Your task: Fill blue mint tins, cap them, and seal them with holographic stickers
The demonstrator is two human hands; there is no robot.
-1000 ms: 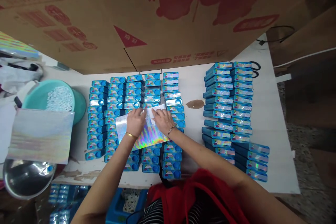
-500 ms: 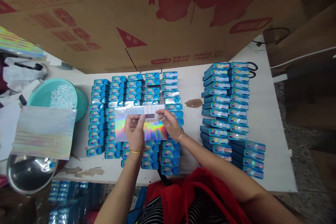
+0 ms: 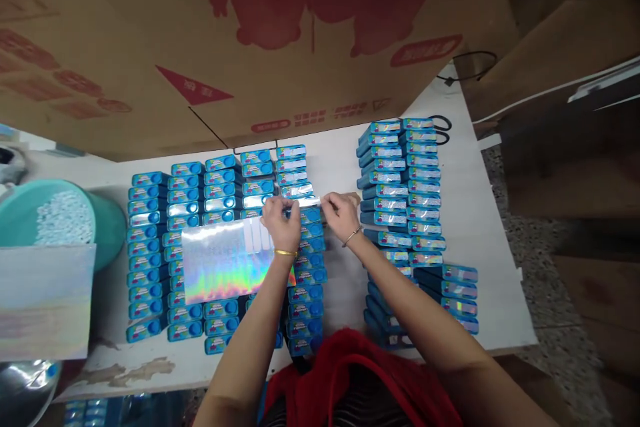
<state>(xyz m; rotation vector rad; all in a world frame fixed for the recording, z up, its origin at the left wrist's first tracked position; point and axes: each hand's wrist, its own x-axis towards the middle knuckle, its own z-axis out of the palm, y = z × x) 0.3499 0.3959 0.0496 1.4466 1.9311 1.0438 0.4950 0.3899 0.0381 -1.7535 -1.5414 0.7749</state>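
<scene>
We are noting the left hand [image 3: 281, 222] and right hand [image 3: 341, 213] pinching the two ends of a narrow holographic sticker strip [image 3: 306, 203], fingers closed on it, stretching it taut so it lies flat over a blue tin in the right-hand column of the rows of blue tins [image 3: 200, 240]; the holographic sheet [image 3: 220, 267] is resting on the rows, left of the hands, staying within reach; finished stacks [image 3: 415, 193] are sitting apart to the right.

Sticker sheet [image 3: 225, 260] dropped from both hands onto blue boxes [image 3: 200, 213]. Left hand [image 3: 281, 223] and right hand [image 3: 341, 215] moved up, stretching a peeled silver strip [image 3: 306, 202] between them over the rows.
</scene>
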